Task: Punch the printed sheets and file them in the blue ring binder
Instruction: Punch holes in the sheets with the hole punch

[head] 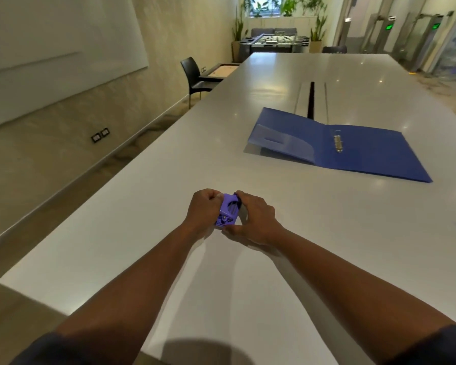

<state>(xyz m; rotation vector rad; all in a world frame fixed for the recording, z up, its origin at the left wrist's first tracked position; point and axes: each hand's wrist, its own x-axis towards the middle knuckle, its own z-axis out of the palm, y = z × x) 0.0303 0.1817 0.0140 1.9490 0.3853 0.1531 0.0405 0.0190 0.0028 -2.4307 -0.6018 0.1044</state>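
Stretching away, long white table (287,75), whiteboard (50,48) wall, potted plants (287,6)

Purple punch (227,210) gripped between both hands, low over near table. Blue binder (337,144) lying open and flat farther right, metal rings (338,143) at spine, left cover slightly raised.

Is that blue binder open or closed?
Open. The binder lies spread flat on the table, both covers apart, its metal rings exposed and holding no sheets.
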